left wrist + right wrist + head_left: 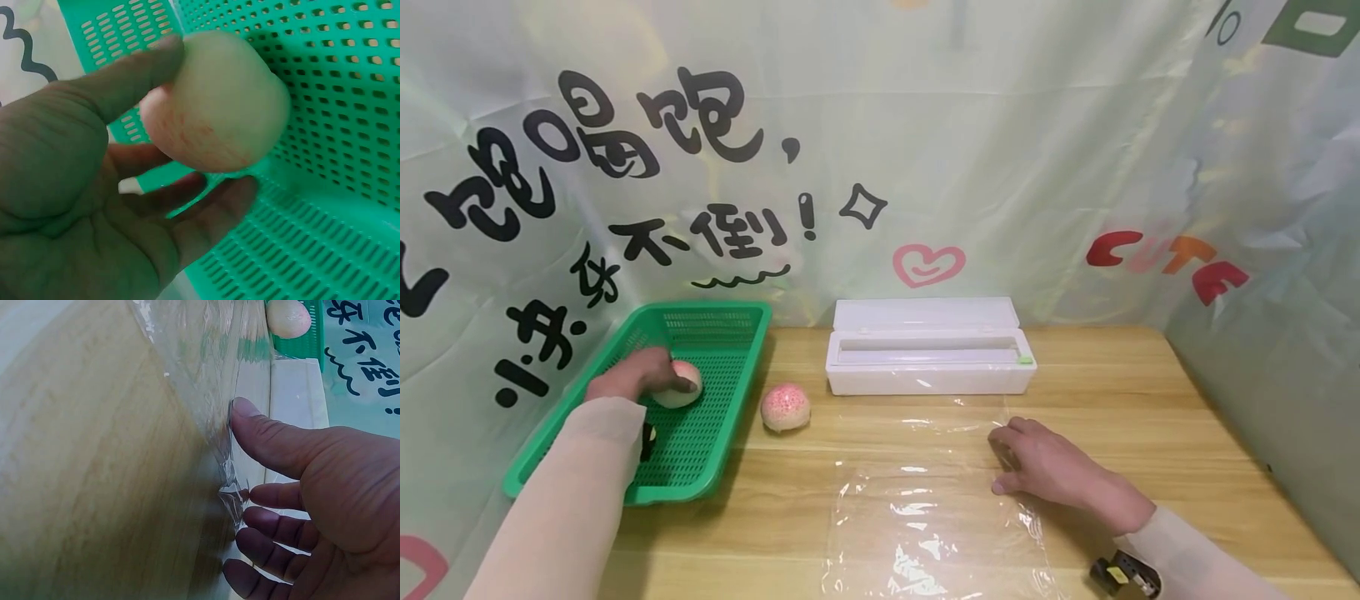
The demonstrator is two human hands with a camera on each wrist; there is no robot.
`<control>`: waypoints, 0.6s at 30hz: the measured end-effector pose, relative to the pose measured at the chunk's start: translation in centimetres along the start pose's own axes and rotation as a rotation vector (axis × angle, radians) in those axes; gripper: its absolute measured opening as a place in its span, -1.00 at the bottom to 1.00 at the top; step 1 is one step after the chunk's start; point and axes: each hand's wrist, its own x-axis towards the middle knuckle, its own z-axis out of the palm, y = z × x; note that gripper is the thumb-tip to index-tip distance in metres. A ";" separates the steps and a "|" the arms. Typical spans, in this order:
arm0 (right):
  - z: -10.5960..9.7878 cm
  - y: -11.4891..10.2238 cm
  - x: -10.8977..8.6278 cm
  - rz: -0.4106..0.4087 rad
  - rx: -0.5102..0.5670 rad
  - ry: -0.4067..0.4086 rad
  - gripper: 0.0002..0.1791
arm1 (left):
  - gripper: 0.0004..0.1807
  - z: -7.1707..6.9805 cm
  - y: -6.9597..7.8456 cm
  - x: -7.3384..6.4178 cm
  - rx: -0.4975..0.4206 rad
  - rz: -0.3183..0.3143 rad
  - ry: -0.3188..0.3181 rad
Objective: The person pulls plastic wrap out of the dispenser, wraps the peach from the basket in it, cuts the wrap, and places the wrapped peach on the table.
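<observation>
My left hand (634, 377) is inside a green plastic basket (730, 442) and grips a pale pink peach (679, 392). In the left wrist view the thumb lies on one side of that peach (219, 100), with fingers beneath it. Another peach (786, 408), speckled pink, sits on the table right of the basket. Clear plastic film (887, 500) stretches from the white box across the tabletop. At the film's right edge is my right hand (1052, 467). The right wrist view shows its thumb and fingers spread apart beside the bunched film edge (232, 494).
A white film dispenser box (928, 382) with its lid raised stands at the back of the wooden table (1120, 392). A printed cloth (1015, 167) hangs behind and along both sides. Both wrists carry small dark devices, such as the right wrist camera (1123, 575).
</observation>
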 end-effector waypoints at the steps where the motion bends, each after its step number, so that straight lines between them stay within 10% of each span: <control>1: 0.0 0.0 0.0 0.001 -0.001 0.000 -0.21 | -0.40 0.1 -0.1 0.0 -0.007 0.013 -0.004; 10: -0.1 0.1 0.1 0.001 0.003 0.000 -0.19 | -0.24 -1.7 0.7 -1.3 -0.127 0.100 0.195; 18: 0.0 0.1 0.2 0.016 -0.006 -0.006 -0.19 | 0.02 -4.7 6.5 -4.1 -0.203 0.135 0.285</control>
